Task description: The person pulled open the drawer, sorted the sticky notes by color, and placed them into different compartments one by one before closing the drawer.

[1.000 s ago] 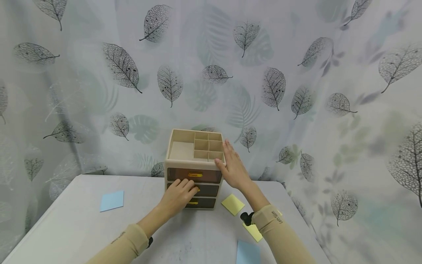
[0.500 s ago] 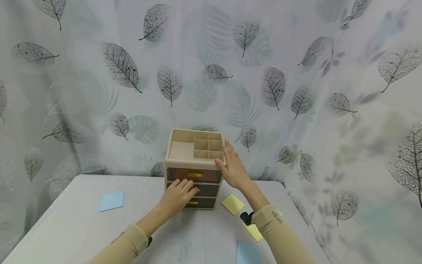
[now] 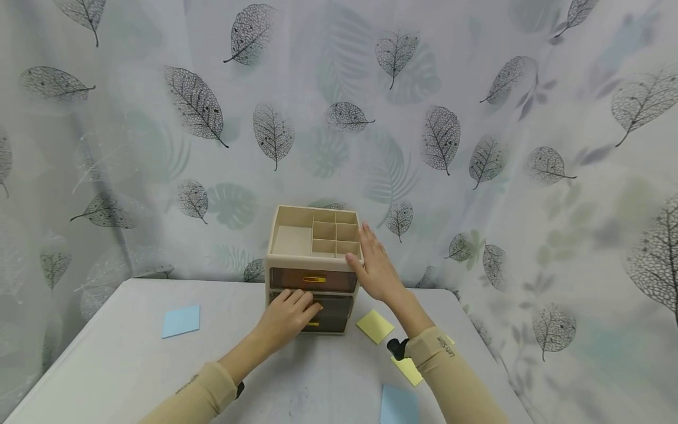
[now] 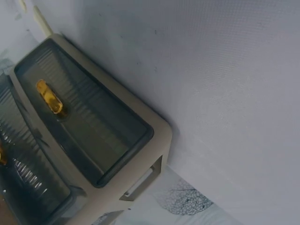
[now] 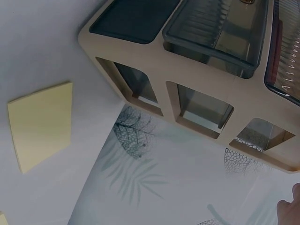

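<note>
On a white table (image 3: 100,371) before a leaf-patterned curtain (image 3: 323,65) stands a beige drawer organizer (image 3: 312,260), its top divided into one large and several small compartments. The left hand (image 3: 285,317) holds the front of the middle drawer (image 3: 338,305) with bent fingers, below the top drawer (image 3: 339,282), while the right hand (image 3: 377,274) lies flat along the organizer's right upper edge. One blue note (image 3: 180,321) lies well to the left; two yellow notes (image 3: 375,327) and another blue one (image 3: 399,405) lie to the right.

Right sleeve (image 3: 452,377) has small dark lettering (image 3: 445,347), looks like "LetsSlim"; left sleeve (image 3: 198,397) has similar dark print (image 3: 188,383), too small to read.
</note>
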The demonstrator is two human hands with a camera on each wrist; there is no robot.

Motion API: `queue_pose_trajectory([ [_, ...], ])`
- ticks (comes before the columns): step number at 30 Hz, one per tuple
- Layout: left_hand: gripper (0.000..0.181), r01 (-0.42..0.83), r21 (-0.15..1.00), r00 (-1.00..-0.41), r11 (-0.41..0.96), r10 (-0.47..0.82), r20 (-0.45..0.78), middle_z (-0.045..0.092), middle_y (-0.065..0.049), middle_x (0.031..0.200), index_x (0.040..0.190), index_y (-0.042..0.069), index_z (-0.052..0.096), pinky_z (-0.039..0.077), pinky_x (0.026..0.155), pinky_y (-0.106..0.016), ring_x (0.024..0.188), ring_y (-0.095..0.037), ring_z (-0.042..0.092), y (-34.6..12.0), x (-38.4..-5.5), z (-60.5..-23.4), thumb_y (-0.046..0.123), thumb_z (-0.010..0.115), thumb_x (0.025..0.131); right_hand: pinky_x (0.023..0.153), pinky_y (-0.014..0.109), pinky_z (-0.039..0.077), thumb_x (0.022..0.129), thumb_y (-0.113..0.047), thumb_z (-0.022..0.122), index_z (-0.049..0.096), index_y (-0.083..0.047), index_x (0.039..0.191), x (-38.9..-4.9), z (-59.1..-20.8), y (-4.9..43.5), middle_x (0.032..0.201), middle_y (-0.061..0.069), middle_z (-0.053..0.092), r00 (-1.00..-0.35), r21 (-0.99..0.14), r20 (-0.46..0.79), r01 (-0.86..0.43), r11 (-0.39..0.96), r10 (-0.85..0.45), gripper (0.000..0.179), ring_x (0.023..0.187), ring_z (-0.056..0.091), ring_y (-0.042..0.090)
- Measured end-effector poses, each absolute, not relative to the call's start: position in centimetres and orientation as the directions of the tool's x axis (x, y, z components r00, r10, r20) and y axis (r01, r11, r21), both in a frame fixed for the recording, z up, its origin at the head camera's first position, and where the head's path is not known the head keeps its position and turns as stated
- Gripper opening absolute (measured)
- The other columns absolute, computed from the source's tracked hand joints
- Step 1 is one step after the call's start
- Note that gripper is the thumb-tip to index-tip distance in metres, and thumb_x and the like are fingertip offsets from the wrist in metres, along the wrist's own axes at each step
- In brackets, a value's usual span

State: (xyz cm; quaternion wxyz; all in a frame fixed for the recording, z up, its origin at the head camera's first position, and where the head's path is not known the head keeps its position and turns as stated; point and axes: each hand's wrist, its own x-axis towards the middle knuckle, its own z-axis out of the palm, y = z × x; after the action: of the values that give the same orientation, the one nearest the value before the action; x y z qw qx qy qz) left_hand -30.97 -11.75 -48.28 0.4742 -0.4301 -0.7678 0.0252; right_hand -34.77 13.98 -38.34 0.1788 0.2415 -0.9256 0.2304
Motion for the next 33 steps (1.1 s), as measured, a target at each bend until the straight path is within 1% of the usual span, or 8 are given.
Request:
queue_pose_trajectory([
  [4,0.011,0.646,-0.442,-0.182,0.623,0.688,0.703,0.063,-0.003,0.097,0.102,0.013,0.076,0.052,0.069,-0.033,0.085,-0.021,0.063,-11.8,-30.5,-48.1,0.015,0.067,0.095,0.126,0.060,0.015,0.111,-0.052,0.035,0.007,-0.005,0.167,-34.8,-38.3,14.0,0.175,0.011,0.002,-0.816,-0.341,0.448,-0.534,0.774,-0.366,0.078,0.161,0.007,0.031],
  [6,0.013,0.653,-0.435,-0.190,0.619,0.691,0.698,0.063,-0.003,0.096,0.102,0.013,0.076,0.051,0.068,-0.032,0.084,-0.021,0.062,-11.9,-30.2,-48.0,0.015,0.064,0.097,0.127,0.060,0.015,0.111,-0.052,0.036,0.008,-0.005,0.167,-34.7,-38.2,14.0,0.175,0.010,0.002,-0.817,-0.345,0.446,-0.534,0.772,-0.365,0.078,0.161,0.006,0.029],
  [8,0.019,0.657,-0.433,-0.191,0.617,0.692,0.696,0.062,-0.003,0.095,0.101,0.013,0.076,0.049,0.068,-0.031,0.083,-0.021,0.061,-11.9,-30.0,-47.9,0.015,0.057,0.101,0.126,0.060,0.015,0.111,-0.052,0.036,0.008,-0.004,0.167,-34.7,-38.2,14.0,0.175,0.011,0.003,-0.816,-0.343,0.449,-0.534,0.773,-0.365,0.079,0.161,0.007,0.030],
  [12,0.041,0.646,-0.449,-0.152,0.617,0.681,0.716,0.060,-0.002,0.090,0.098,0.013,0.076,0.045,0.064,-0.029,0.079,-0.019,0.059,-11.9,-29.6,-47.8,0.017,0.038,0.113,0.126,0.060,0.015,0.111,-0.052,0.034,0.008,-0.005,0.167,-34.8,-38.3,14.0,0.175,0.011,0.003,-0.816,-0.336,0.449,-0.532,0.777,-0.365,0.078,0.161,0.006,0.030],
  [16,0.052,0.638,-0.460,-0.124,0.618,0.672,0.730,0.060,-0.001,0.088,0.095,0.013,0.076,0.044,0.062,-0.029,0.077,-0.018,0.058,-11.8,-29.2,-47.8,0.019,0.028,0.116,0.127,0.060,0.015,0.112,-0.051,0.034,0.008,-0.005,0.167,-34.8,-38.3,14.0,0.175,0.010,0.003,-0.818,-0.339,0.446,-0.529,0.778,-0.363,0.077,0.161,0.004,0.027],
  [21,0.054,0.629,-0.476,-0.119,0.614,0.681,0.722,0.060,-0.001,0.090,0.096,0.014,0.076,0.045,0.064,-0.029,0.078,-0.018,0.059,-12.0,-28.6,-47.7,0.017,0.026,0.116,0.127,0.059,0.014,0.112,-0.051,0.034,0.007,-0.006,0.167,-34.8,-38.3,14.0,0.175,0.008,0.001,-0.823,-0.343,0.439,-0.525,0.779,-0.361,0.076,0.161,0.003,0.025],
  [27,0.056,0.638,-0.473,-0.122,0.608,0.686,0.718,0.060,-0.001,0.090,0.097,0.014,0.076,0.045,0.064,-0.028,0.078,-0.018,0.059,-12.1,-27.8,-47.7,0.016,0.024,0.116,0.127,0.058,0.014,0.112,-0.051,0.034,0.008,-0.005,0.167,-34.7,-38.4,14.0,0.175,0.007,0.001,-0.823,-0.345,0.439,-0.526,0.778,-0.361,0.077,0.161,0.005,0.027],
  [33,0.054,0.634,-0.481,-0.110,0.606,0.685,0.720,0.060,-0.001,0.089,0.097,0.014,0.076,0.045,0.063,-0.029,0.077,-0.017,0.058,-12.0,-27.0,-47.7,0.016,0.025,0.116,0.127,0.058,0.013,0.112,-0.051,0.034,0.007,-0.005,0.167,-34.6,-38.3,14.0,0.175,0.008,0.001,-0.819,-0.348,0.442,-0.532,0.772,-0.365,0.077,0.161,0.004,0.027],
])
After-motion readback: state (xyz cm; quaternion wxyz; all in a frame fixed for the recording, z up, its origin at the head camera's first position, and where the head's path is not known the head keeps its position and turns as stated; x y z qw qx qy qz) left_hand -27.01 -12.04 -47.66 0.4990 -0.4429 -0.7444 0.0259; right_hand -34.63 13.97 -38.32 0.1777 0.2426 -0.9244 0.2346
